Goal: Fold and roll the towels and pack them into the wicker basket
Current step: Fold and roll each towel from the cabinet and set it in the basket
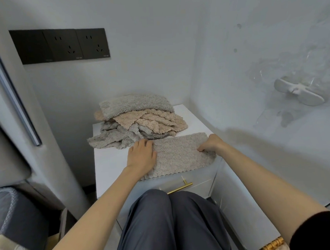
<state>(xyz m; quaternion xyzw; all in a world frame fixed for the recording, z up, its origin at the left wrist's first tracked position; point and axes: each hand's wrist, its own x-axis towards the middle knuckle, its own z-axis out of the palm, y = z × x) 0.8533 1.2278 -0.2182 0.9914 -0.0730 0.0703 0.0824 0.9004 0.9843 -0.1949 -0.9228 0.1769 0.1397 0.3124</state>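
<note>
The towel [181,156] lies flat on the stand [109,166], touching the pile [139,120]. The left hand [142,154] presses its left end, fingers straight. The right hand [211,143] pinches its right end. Match the edges, then roll tight.

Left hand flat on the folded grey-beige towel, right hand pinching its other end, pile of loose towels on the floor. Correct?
Not the floor: the head view shows the pile of loose grey and beige towels on the white cabinet top, behind the folded grey-beige towel. The left hand and right hand are as stated.
</note>
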